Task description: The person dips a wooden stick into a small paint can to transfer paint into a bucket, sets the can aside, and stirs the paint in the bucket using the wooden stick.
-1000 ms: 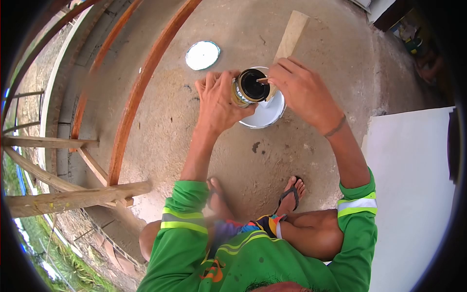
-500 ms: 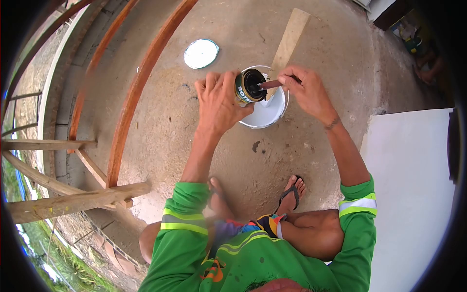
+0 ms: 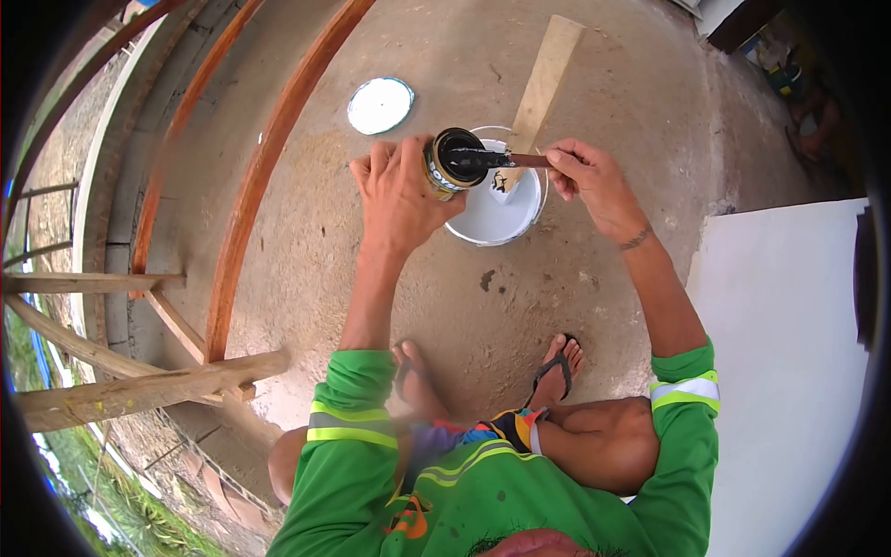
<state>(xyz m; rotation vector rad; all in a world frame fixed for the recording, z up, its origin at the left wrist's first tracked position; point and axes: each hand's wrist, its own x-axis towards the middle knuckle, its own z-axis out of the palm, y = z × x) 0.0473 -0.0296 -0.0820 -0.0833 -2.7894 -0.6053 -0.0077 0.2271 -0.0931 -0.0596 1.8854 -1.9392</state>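
Note:
My left hand [image 3: 394, 200] is wrapped round a small labelled can [image 3: 434, 174], tilted so that its dark opening faces right. In my right hand [image 3: 594, 186] is a brown-handled tool [image 3: 529, 161], pinched by the handle. Its flat end is coated in black and lies across the can's mouth; whether it is a blade or a brush I cannot tell. Below both hands stands a white bucket [image 3: 483, 227] holding white paint or a similar liquid. A wooden board [image 3: 549, 79] reaches into it, its lower end smeared white and black.
A round white lid [image 3: 380, 104] lies on the concrete floor [image 3: 445, 306]. Orange-brown bars [image 3: 269, 158] and a wooden beam [image 3: 148, 385] are on the left. A white panel [image 3: 780, 362] stands at right. Part of another person [image 3: 821, 130] shows at the upper right.
The tool has been drawn partly out of the can, baring its black end. The can has shifted slightly left, and my right hand has moved a little right and down.

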